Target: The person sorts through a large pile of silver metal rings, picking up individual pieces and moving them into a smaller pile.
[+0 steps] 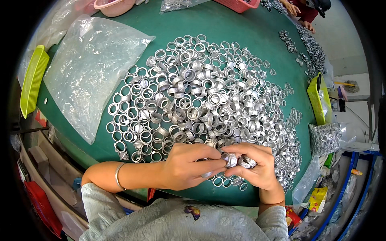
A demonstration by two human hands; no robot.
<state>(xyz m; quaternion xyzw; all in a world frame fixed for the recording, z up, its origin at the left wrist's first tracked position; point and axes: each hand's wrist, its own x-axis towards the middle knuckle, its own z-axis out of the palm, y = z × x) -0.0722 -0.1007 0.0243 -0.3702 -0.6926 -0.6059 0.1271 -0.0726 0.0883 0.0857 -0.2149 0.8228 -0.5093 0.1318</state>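
Silver metal rings (201,100) lie in a big heap on the green counter (225,28). They cover most of its middle and spread toward the right side.

Near the front edge of the counter, the person's two hands meet just in front of the heap. The left hand (189,166) comes in from the left. Its grip is pressed together, with the thumb and fingers pinching a small silver ring (230,159). The right hand (257,166) comes up from below on the right. Its grip is closed too, pinching the same ring from the other side. More rings sit bunched in the right hand (246,161), just beside the one being pinched. A few loose rings lie on the counter under both hands.

A thin bracelet (118,175) sits on the left wrist. The person wears a pale top with a small butterfly (193,211) on it.

On the left part of the counter lies a big clear plastic bag (88,68), touching the heap's edge. A yellow-green tray (34,78) stands at the far left rim. A pink bowl (114,6) sits at the back. Another yellow-green tray (319,100) is at the right rim, and below it is a clear bag full of rings (325,138).

At the back right, another person's hand (291,8) rests by a second spread of rings (309,48).
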